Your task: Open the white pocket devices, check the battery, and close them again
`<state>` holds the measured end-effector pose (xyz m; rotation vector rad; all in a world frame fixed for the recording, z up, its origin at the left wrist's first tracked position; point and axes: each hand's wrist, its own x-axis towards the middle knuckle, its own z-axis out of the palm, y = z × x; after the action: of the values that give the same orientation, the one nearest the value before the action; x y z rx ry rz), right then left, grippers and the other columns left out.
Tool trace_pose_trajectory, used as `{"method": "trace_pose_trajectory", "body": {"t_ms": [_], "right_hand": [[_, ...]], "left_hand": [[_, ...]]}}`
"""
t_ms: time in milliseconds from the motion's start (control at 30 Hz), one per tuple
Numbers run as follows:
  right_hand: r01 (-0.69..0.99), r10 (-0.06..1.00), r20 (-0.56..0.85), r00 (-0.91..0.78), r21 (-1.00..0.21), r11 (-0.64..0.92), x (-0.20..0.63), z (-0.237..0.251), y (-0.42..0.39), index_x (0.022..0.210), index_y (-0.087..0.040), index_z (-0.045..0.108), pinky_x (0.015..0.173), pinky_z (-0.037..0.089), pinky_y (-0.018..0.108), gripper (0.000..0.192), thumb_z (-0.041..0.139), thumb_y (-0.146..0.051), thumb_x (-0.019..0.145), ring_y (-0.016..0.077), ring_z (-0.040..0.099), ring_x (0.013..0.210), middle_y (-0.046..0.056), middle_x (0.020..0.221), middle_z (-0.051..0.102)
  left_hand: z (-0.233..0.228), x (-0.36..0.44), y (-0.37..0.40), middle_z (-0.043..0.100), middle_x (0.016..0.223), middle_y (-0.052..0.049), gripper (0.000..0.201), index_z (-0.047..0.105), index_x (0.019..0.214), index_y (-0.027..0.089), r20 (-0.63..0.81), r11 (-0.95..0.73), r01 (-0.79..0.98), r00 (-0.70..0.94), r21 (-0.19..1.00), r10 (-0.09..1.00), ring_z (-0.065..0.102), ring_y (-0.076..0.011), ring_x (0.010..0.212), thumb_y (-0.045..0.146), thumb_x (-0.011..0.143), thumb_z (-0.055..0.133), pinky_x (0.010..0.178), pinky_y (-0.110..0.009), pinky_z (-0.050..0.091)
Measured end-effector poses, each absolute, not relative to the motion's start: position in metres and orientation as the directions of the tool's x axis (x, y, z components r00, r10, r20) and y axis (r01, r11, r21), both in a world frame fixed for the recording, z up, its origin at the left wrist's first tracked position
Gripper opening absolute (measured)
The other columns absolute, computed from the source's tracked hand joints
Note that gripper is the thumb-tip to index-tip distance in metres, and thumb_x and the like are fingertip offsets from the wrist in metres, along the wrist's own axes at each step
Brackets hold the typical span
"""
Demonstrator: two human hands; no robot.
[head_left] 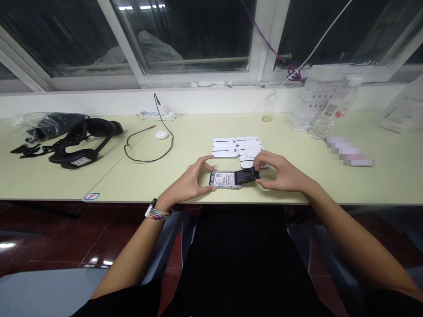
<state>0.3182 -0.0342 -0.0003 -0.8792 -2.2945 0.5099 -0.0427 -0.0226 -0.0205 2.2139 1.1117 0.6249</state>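
Matt pale table, glossy black battery, white plastic covers

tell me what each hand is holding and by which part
The left hand grips the white device by its left end; the right hand holds the black battery by its right end.

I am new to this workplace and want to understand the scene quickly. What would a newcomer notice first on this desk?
At the near edge of the pale green desk, the left hand steadies a small grey device with a printed label, while the right hand holds a flat black battery at its right end. Just behind lie several white rounded devices. Far left lies a black strapped harness.
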Motion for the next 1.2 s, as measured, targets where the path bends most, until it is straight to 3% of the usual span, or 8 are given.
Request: {"method": "trace_pose_trajectory", "body": {"t_ms": [1200], "right_hand": [[0.517, 0.785, 0.353, -0.51, -0.604, 0.607, 0.3293, -0.0065, -0.0449, 0.11, -0.029, 0.066, 0.094, 0.061, 0.05, 0.03, 0.081, -0.029, 0.085, 0.0299, 0.071, 0.104, 0.006, 0.115, 0.074]], "left_hand": [[-0.0168, -0.0405, -0.0234, 0.071, 0.145, -0.006, 0.088, 0.039, 0.164, 0.036, 0.141, -0.48, 0.571, 0.536, 0.666, 0.832, 0.061, -0.0348, 0.145, 0.036, 0.089, 0.085, 0.128, -0.058, 0.042]]}}
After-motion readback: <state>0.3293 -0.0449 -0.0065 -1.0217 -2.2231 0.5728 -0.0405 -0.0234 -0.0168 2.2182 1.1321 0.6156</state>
